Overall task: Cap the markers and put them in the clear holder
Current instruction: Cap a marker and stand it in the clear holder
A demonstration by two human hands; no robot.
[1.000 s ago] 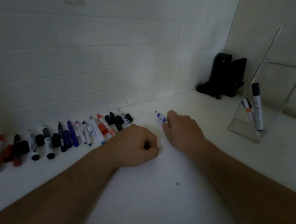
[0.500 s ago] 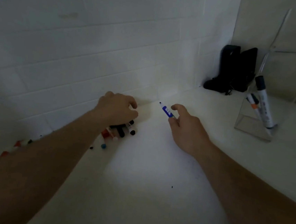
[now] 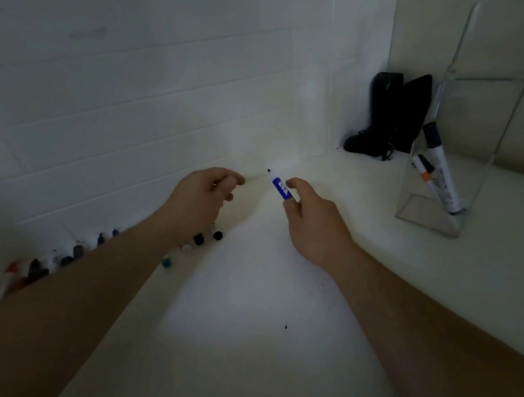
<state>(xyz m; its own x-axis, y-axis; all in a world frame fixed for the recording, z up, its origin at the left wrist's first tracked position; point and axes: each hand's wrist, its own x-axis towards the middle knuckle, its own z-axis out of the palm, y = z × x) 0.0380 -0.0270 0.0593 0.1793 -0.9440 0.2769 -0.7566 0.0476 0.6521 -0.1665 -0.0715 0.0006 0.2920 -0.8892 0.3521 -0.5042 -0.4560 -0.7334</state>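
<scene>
My right hand (image 3: pixel 312 222) grips a blue marker (image 3: pixel 279 187) by its barrel, its bare dark tip pointing up and to the left. My left hand (image 3: pixel 200 198) hovers a short way left of that tip. Its thumb and fingers are pinched together, and I cannot make out anything between them. Under my left forearm a row of markers (image 3: pixel 76 251) and loose caps (image 3: pixel 199 239) lies along the wall, partly hidden. The clear holder (image 3: pixel 485 130) stands at the right with a large capped marker (image 3: pixel 441 170) and a small orange-banded one (image 3: pixel 425 170) leaning inside.
A black object (image 3: pixel 390 114) stands in the far corner, left of the holder. White brick wall runs along the left and back of the white counter (image 3: pixel 259 310). A teal cap (image 3: pixel 167 263) lies by my left forearm.
My left hand has lifted off the row of markers and moved right, toward the marker tip, with fingers pinched. My right hand has raised the blue marker slightly.
</scene>
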